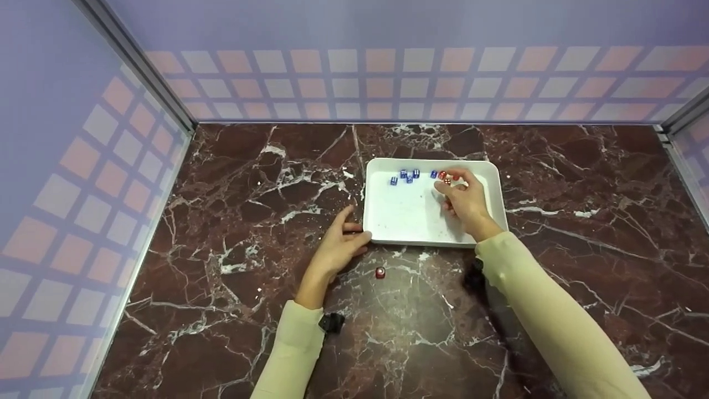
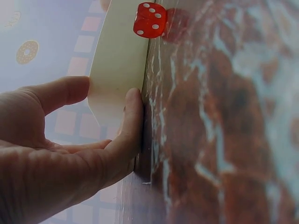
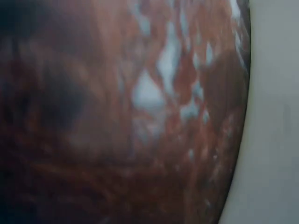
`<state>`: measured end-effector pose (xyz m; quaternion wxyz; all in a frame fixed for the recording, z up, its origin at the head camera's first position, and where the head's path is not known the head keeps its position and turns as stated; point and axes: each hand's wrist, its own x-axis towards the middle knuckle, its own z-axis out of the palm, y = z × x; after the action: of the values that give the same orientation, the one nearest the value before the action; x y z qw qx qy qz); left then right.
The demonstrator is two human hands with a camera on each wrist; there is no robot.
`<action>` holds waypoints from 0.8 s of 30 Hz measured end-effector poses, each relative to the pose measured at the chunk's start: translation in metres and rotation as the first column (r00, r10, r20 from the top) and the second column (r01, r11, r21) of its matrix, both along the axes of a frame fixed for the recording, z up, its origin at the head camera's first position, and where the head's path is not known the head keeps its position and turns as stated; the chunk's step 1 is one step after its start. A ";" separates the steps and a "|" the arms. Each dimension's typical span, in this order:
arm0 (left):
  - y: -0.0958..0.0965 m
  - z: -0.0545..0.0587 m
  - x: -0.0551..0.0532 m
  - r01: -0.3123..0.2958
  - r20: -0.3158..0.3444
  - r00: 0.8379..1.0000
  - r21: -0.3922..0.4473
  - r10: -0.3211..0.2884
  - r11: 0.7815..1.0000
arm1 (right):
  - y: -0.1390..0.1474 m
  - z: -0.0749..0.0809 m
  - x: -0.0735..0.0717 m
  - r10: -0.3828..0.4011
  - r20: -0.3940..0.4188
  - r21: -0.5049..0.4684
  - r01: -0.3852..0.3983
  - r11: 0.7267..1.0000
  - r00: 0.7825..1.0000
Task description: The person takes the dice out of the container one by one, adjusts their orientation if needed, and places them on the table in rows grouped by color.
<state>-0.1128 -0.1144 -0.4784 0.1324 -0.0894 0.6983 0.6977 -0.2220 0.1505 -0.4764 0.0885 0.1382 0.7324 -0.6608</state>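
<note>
The near left corner of a shallow, white, rectangular tray [image 1: 401, 213] was touched by the left hand [image 1: 339, 246], its fingers loosely spread with nothing gripped. Over the tray's far right part the right hand [image 1: 468, 204] was held with thumb and forefinger apart and the other fingers bent; whether a die was held could not be told, and that hand was not shown in its own wrist view. Beneath and beside its fingertips small red dice with white pips [image 1: 442, 174] were seen, partly covered. Small blue dice with white pips [image 1: 410, 179] were strung along the far side, the rightmost just beside the red ones. One loose, translucent red die with white pips [image 2: 150, 21] was left on the tabletop, near the tray's front edge.

For cubes so small, a light fingertip pinch on opposite faces seemed best, with the knuckles raised so that neighbouring dice would not be nudged. A steady touch at the corner was judged useful, since the tray might slide on so smooth a surface.

The tabletop [image 1: 249, 194] was finished in glossy, dark red-brown marbling, veined with white. It was enclosed by lilac walls [image 1: 388, 25] patterned with pink and whitish squares, and the corners were edged by grey metal strips [image 1: 160, 72].
</note>
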 end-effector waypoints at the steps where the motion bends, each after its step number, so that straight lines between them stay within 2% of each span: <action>1: 0.000 0.001 0.000 0.001 0.000 1.000 -0.002 -0.001 1.000 | 0.001 0.000 -0.001 0.005 -0.002 0.004 -0.005 1.000 1.000; 12: -0.003 0.003 0.002 -0.011 -0.015 1.000 -0.016 0.011 1.000 | -0.007 -0.003 -0.013 0.013 -0.009 0.020 -0.013 1.000 1.000; 17: -0.003 0.002 0.003 0.008 -0.017 1.000 -0.030 -0.008 1.000 | -0.007 -0.005 -0.012 0.023 -0.015 0.098 -0.021 0.995 1.000; 24: 0.001 0.001 0.000 0.010 -0.011 1.000 -0.030 -0.010 1.000 | -0.005 -0.008 -0.013 0.109 -0.035 0.247 -0.097 0.964 0.993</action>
<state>-0.1126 -0.1138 -0.4779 0.1307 -0.0842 0.7097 0.6872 -0.2350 0.1460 -0.4848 0.0871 0.0940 0.8164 -0.5630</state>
